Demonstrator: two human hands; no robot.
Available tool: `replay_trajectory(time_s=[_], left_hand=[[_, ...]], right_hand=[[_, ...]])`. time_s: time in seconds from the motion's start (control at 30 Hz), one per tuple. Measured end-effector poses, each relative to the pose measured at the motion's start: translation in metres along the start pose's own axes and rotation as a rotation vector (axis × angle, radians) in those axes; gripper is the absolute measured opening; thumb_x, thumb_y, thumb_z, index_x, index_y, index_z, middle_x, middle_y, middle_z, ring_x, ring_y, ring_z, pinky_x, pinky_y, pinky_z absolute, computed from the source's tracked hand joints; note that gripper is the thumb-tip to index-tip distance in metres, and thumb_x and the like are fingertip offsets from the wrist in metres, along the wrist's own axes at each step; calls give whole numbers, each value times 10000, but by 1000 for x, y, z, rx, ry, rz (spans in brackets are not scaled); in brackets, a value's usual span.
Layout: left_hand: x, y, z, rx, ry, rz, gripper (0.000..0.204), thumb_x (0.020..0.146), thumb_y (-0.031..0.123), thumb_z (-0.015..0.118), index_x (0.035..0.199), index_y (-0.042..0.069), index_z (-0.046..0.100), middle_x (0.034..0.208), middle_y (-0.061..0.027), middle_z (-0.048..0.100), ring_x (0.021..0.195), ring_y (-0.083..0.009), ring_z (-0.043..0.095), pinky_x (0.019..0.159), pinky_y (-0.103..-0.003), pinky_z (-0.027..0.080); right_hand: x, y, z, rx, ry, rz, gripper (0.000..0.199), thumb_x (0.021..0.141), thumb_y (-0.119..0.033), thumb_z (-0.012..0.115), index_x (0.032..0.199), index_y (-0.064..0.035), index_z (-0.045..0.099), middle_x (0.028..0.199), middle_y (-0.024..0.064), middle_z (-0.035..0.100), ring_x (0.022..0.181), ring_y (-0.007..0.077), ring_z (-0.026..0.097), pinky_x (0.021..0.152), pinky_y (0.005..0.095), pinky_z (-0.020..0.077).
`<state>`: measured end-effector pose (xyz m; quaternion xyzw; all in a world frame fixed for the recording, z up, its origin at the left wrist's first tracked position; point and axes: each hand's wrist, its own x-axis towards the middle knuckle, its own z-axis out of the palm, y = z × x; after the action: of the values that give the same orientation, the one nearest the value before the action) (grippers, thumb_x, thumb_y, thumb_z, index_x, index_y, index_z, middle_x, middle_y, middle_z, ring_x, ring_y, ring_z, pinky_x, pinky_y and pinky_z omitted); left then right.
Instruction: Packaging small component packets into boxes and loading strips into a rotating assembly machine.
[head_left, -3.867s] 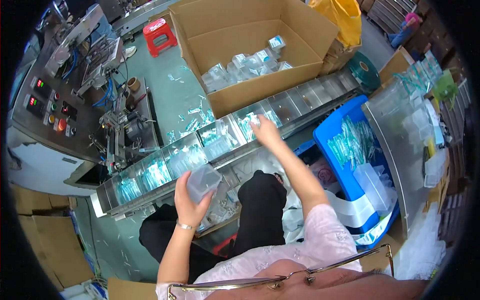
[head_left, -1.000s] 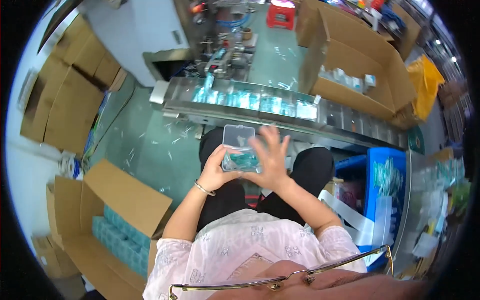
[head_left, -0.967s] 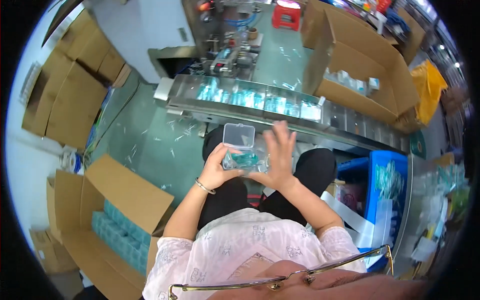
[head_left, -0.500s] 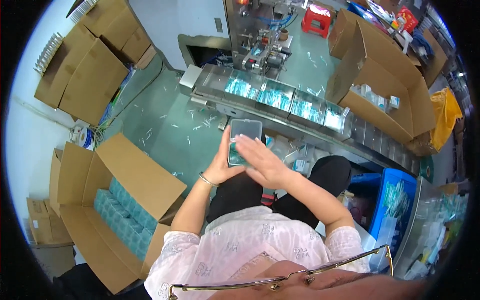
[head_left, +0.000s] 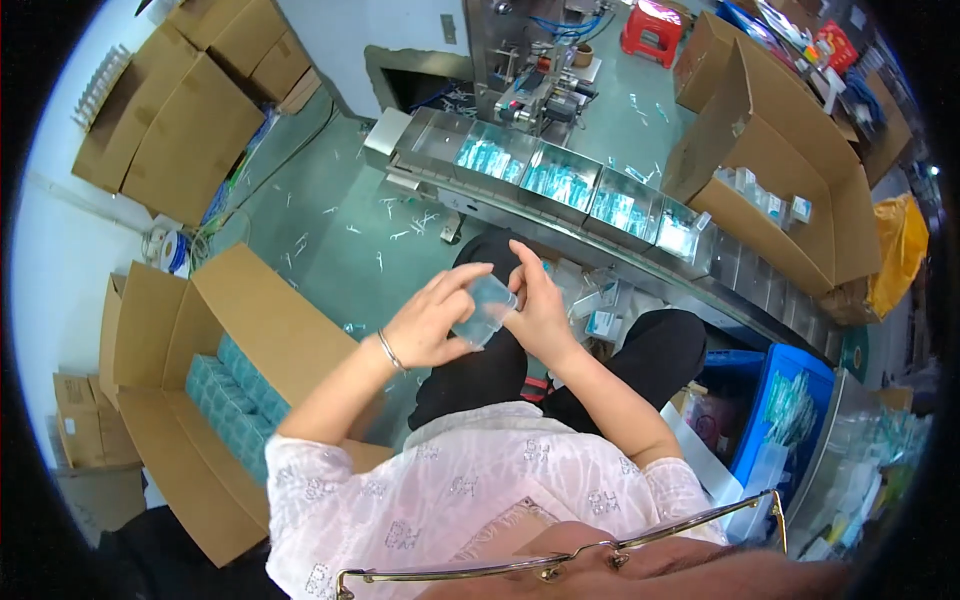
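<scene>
A small clear plastic box (head_left: 487, 312) is held tilted above my dark-trousered lap. My left hand (head_left: 430, 318), with a bracelet at its wrist, curls its fingers and thumb around the box's left side. My right hand (head_left: 538, 312) grips the opposite edge, its thumb on the box and its index finger raised. Fingers cover parts of the box, and its contents cannot be made out. No raised lid shows.
Ahead runs a metal conveyor (head_left: 580, 222) with compartments of teal-and-white picks. An open carton (head_left: 290, 335) holding teal packs stands left; another carton (head_left: 800, 165) with small boxes is at right. A blue bin (head_left: 775, 400) sits right of my knee. Picks litter the floor.
The box's lid stood open with my right hand flat over the box; now the lid is down and the box tilted. Both hands grip its sides, and my left elbow has swung outward.
</scene>
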<state>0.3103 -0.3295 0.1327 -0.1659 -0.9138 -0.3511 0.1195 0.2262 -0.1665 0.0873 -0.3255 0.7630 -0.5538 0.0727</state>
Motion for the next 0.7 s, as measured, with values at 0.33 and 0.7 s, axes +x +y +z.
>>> replay_trajectory(time_s=[0.33, 0.7], left_hand=[[-10, -10, -11, 251, -394, -217, 936, 529, 214, 785, 1291, 67, 261, 1293, -192, 299, 1146, -364, 379, 926, -400, 360], [-44, -15, 8, -53, -11, -757, 582, 795, 171, 543, 1310, 131, 274, 1334, -214, 258, 1158, -378, 379, 926, -380, 370]], right_hand=[[-15, 18, 12, -55, -245, -242, 849, 578, -97, 718, 1307, -34, 289, 1256, 126, 404, 1055, 243, 466, 886, 363, 365], [-14, -11, 62, -419, -182, -316, 813, 552, -198, 743, 1235, 5, 352, 1111, 158, 471, 1014, 326, 454, 847, 417, 359]])
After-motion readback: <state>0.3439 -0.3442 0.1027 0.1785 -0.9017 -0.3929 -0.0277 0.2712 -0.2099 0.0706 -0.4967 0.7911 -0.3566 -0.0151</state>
